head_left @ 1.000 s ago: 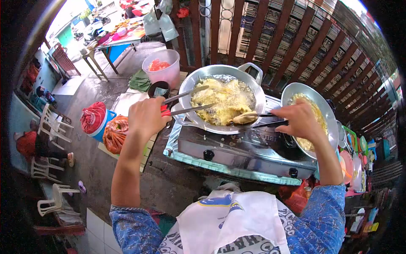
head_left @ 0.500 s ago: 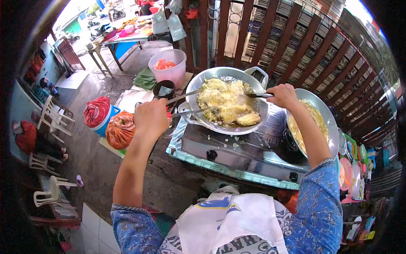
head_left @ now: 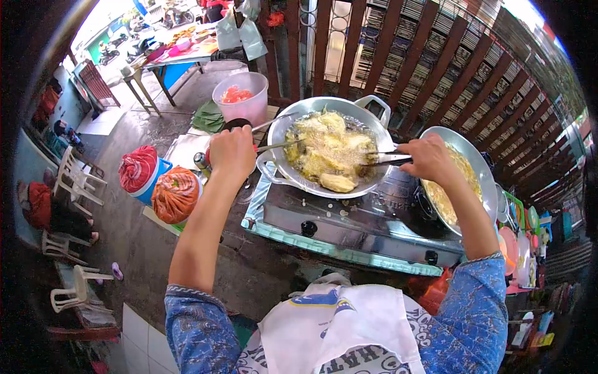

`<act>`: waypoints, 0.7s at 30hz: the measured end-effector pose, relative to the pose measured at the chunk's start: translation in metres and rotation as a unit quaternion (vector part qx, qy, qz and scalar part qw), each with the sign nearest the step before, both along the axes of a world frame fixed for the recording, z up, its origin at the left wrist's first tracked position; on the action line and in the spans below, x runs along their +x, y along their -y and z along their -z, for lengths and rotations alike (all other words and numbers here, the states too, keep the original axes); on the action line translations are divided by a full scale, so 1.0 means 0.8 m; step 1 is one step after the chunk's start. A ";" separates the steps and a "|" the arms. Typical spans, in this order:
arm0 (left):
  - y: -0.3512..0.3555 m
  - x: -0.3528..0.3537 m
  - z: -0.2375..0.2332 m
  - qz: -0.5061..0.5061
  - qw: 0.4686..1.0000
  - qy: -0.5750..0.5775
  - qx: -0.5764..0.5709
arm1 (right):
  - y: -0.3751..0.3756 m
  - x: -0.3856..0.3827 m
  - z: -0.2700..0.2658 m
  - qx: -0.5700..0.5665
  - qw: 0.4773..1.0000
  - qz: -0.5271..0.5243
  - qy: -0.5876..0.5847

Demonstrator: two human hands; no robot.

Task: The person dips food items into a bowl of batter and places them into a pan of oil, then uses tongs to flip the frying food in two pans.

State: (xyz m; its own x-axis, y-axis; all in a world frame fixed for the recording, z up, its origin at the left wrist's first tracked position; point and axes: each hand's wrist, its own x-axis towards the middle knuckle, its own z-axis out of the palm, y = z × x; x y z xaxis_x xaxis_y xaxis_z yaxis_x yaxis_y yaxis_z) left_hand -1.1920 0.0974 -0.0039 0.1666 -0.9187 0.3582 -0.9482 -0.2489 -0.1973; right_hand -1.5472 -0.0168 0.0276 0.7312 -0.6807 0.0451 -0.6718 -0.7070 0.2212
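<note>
A wide metal wok [head_left: 293,179] of bubbling oil holds several pieces of yellow battered food [head_left: 330,149]. My left hand [head_left: 232,153], at the wok's left side, is closed around red-gripped metal tongs [head_left: 277,146]. The two thin arms of these tongs are spread apart, with the lower one reaching into the frying food. On the right, my right hand [head_left: 430,161] grips dark tongs [head_left: 385,159] whose tips touch the food near the wok's right wall. The tips of both tools are partly lost in the foam.
Under the wok stands a stove [head_left: 349,224]. A second pan [head_left: 492,202] with yellow frying food sits to the right, below my right forearm. At left are a pink-white bucket [head_left: 249,112] and containers covered with red [head_left: 138,169] and orange bags [head_left: 175,196]. A slatted wooden fence [head_left: 398,62] rises behind.
The right-hand tongs have moved lower along the wok's right side, and the left hand has shifted slightly up. A food piece near the front wall now lies further left.
</note>
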 end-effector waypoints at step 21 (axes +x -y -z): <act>-0.051 -0.033 -0.035 0.030 0.984 -0.167 0.053 | 0.048 -0.005 0.031 -0.054 0.997 0.010 -0.049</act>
State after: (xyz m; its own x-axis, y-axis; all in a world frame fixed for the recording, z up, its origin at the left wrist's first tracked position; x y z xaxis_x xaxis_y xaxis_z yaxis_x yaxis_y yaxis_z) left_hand -1.2182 0.1383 0.0237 0.2026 -0.9599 0.1938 -0.9770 -0.1846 0.1068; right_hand -1.5514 -0.0550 0.0031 0.7214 -0.6908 0.0486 -0.6575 -0.6613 0.3610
